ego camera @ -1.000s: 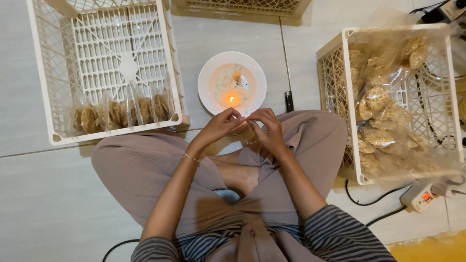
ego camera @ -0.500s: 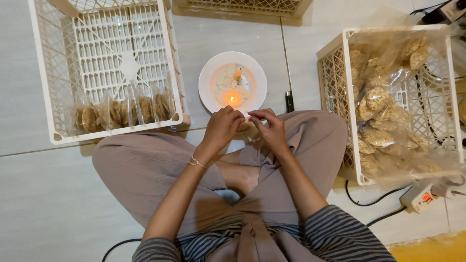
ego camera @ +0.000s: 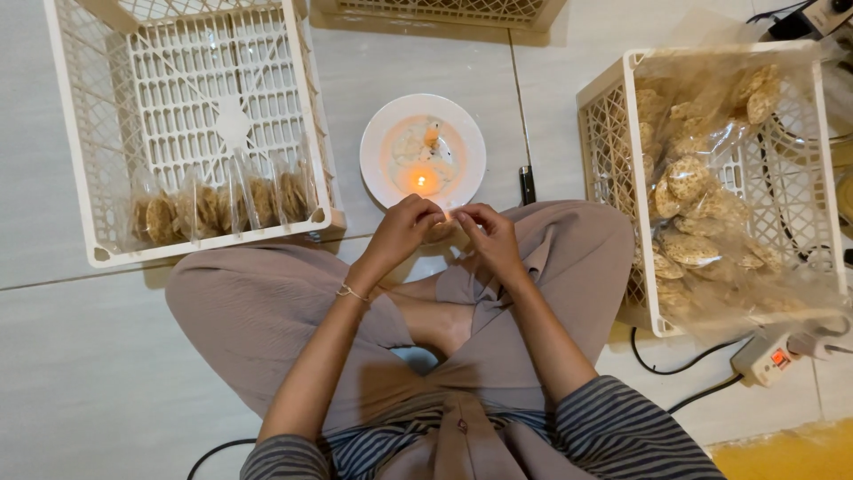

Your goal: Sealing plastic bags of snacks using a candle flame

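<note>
Seated person pinching a small clear packet at a candle flame, crates on both sides.

On the left, a white plastic crate (ego camera: 187,133) is sitting on the tiled floor (ego camera: 71,373), holding a row of sealed snack packets (ego camera: 222,204) along its near wall. The left hand (ego camera: 402,231) is closing its fingers (ego camera: 431,216) on one edge of a small clear packet (ego camera: 447,224); the right hand (ego camera: 489,238) is gripping the other edge, fingers clenched on it. The packet is hovering just in front of a white plate (ego camera: 378,142) where a short candle (ego camera: 421,182) is burning. On the right, a second white crate (ego camera: 613,133) is holding a large clear bag of round crackers (ego camera: 702,204), with a power strip (ego camera: 769,356) lying near its corner.
</note>
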